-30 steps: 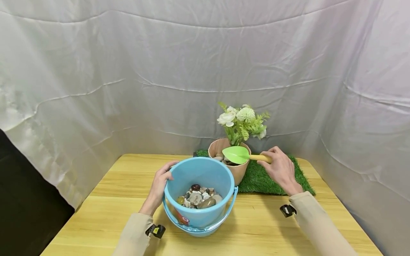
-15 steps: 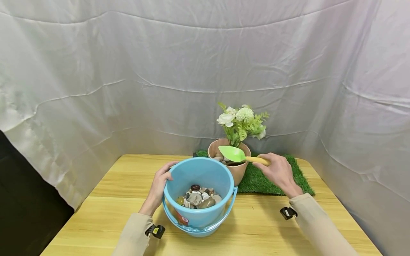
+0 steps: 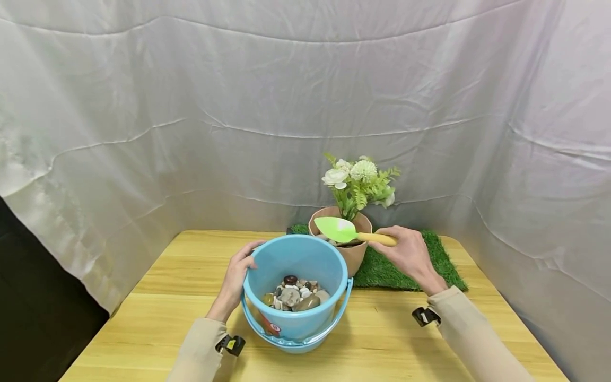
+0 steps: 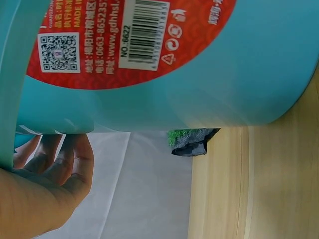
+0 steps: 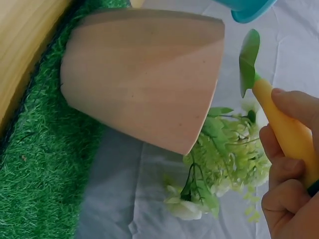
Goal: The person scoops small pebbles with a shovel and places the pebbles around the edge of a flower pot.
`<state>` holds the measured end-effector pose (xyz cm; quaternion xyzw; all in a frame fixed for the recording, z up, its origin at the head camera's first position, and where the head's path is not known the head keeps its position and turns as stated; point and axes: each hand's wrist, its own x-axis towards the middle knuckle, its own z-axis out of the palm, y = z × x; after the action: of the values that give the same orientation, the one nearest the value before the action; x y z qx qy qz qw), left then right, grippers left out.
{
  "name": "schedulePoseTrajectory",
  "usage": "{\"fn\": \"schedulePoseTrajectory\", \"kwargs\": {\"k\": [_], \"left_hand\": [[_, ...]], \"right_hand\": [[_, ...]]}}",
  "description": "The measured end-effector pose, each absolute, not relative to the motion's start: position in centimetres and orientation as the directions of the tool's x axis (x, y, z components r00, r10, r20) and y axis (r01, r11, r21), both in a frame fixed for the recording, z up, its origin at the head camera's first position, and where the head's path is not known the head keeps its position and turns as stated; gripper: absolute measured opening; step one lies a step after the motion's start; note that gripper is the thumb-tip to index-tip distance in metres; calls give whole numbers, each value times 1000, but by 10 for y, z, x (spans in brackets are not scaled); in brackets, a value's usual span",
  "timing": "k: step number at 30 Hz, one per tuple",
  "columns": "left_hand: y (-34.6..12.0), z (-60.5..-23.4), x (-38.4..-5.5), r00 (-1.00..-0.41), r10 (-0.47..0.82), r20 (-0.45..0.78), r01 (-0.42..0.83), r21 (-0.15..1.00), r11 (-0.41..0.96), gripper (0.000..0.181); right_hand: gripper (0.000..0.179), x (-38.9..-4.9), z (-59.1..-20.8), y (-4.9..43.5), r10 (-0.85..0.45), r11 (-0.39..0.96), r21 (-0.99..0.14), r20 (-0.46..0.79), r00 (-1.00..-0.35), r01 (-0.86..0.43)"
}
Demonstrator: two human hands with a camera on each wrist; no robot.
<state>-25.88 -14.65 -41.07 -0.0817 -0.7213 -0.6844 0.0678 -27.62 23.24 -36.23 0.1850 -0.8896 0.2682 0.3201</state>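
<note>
My left hand (image 3: pixel 238 273) grips the left rim of a light blue bucket (image 3: pixel 298 323), thumb over the edge; in the left wrist view its fingers (image 4: pixel 79 159) lie against the outer wall. Pebbles (image 3: pixel 291 297) of several sizes and colours cover the bucket's bottom. My right hand (image 3: pixel 408 257) holds a trowel by its yellow handle (image 3: pixel 377 239). The trowel's green blade (image 3: pixel 336 229) points left, just over the pot's mouth in the head view. That pinkish flower pot (image 5: pixel 142 79) holds stones and a plant with white flowers (image 3: pixel 355 180).
The pot stands on a green artificial grass mat (image 3: pixel 391 270) at the back right, right behind the bucket. Both are on a wooden table (image 3: pixel 382 339). The bucket's handle (image 3: pixel 341 313) hangs down in front. Grey cloth (image 3: pixel 238 85) surrounds the table's back and sides.
My right hand has moved a little left and down with the trowel, so the blade has shifted left toward the bucket's far rim. The left hand and bucket have stayed nearly still.
</note>
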Motion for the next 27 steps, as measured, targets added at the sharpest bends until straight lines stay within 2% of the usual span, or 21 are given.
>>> {"fn": "schedulePoseTrajectory", "kwargs": {"k": [10, 16, 27], "left_hand": [[-147, -411, -258, -979, 30, 203, 204, 978, 52, 58], [-147, -411, -259, -979, 27, 203, 204, 977, 54, 58], [-147, -413, -261, -977, 16, 211, 211, 976, 54, 58]], "right_hand": [[28, -267, -355, 218, -136, 703, -412, 722, -678, -580], [21, -262, -351, 206, -212, 687, -362, 729, -651, -629], [28, -259, -347, 193, -386, 689, -245, 672, -632, -682]]}}
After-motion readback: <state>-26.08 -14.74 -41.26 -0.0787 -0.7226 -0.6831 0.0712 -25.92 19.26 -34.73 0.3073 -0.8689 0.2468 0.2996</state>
